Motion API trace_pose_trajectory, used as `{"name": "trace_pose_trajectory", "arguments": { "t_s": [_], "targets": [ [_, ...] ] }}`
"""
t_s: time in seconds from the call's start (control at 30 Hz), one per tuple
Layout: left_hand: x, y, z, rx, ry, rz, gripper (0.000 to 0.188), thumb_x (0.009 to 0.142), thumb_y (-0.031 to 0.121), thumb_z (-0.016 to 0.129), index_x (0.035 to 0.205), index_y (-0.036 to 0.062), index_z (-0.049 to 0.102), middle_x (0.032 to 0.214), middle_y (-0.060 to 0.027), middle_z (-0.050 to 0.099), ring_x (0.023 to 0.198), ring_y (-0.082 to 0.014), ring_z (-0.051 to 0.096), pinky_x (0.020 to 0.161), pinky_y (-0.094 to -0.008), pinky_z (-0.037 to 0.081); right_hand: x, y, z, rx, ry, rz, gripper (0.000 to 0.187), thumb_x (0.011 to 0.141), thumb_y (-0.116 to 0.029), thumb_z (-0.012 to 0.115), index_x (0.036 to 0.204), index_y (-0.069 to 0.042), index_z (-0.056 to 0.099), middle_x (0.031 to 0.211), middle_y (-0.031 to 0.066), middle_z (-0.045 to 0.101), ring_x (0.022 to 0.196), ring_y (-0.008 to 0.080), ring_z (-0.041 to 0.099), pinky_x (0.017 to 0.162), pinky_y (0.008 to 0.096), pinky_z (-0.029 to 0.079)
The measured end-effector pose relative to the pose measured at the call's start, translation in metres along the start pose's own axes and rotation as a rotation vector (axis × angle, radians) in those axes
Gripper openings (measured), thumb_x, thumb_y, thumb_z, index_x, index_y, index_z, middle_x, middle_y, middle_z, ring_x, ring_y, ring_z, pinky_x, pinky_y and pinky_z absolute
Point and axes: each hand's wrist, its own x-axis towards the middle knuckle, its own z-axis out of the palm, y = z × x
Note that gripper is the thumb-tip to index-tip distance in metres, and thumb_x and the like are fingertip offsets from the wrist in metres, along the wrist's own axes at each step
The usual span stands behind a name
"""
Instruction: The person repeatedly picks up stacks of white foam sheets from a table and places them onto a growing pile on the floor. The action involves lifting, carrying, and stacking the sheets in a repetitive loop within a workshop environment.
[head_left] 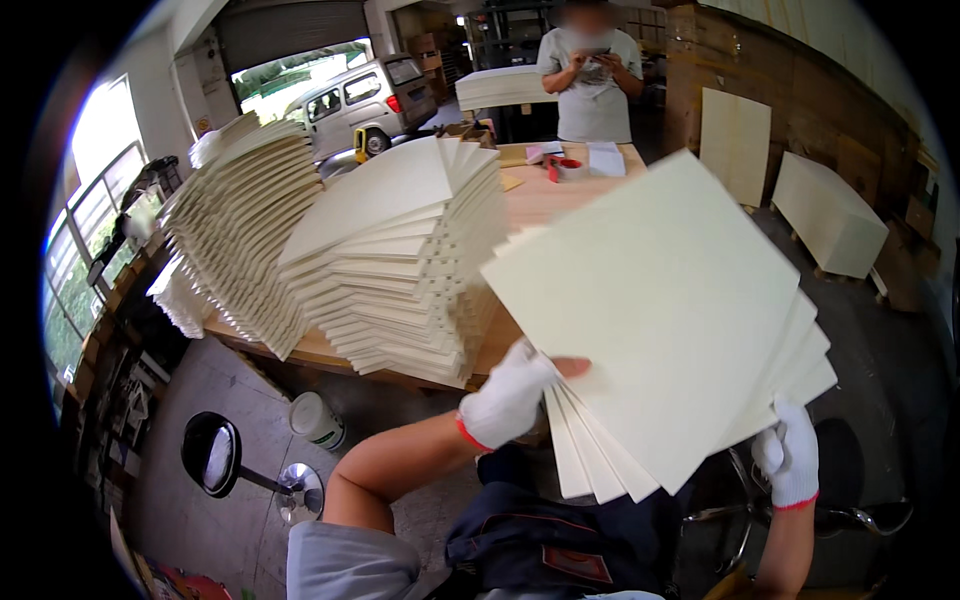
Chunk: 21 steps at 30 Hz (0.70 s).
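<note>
Several cream-coloured flat sheets (660, 310), fanned out like cards, are held up in front of me. My left hand (512, 395), in a white glove with the thumb tip bare, grips their left edge; the thumb lies on the top sheet and the fingers are hidden beneath. At the lower right corner my right hand (790, 452), also gloved, is closed on the edge of the lower sheets. Beyond my left hand, a tall stack of like sheets (385, 260) stands on the wooden table (545, 205), its layers turned at angles to each other.
A second leaning stack (240, 220) stands at the table's left. Red tape (568, 170) and papers lie at the far end, where a person (592, 85) stands holding a phone-like thing. A stool (212, 455) and white bucket (316, 420) are on the floor at left; a chair base (740, 515) is at right.
</note>
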Motion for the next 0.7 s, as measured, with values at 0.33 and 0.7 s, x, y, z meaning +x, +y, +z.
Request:
{"name": "trace_pose_trajectory", "arguments": {
  "t_s": [0.33,0.7],
  "targets": [
    [-0.028,0.152,-0.094,-0.213,0.333,0.558,0.026,0.101,0.014,0.058,0.122,-0.0011,0.064,0.123,-0.0148,0.067,0.112,-0.0296,0.067,0.097,-0.0423,0.057,0.045,0.020,0.084,-0.033,-0.554,-0.025,0.073,0.111,-0.052,0.038,0.165,-0.006,0.024,0.104,0.0304,0.074,0.045,0.0230,0.061,0.040,0.0290,0.048],
    [0.042,0.212,-0.258,0.150,0.561,0.687,0.034,0.098,0.001,0.057,0.131,0.0047,0.049,0.131,-0.0178,0.054,0.122,-0.0427,0.058,0.100,-0.0634,0.056,0.052,0.045,0.058,0.075,-0.462,0.147,0.060,0.112,-0.036,0.043,0.160,-0.002,0.036,0.105,0.0303,0.075,0.054,0.0268,0.067,0.048,0.0336,0.054]
  ]
}}
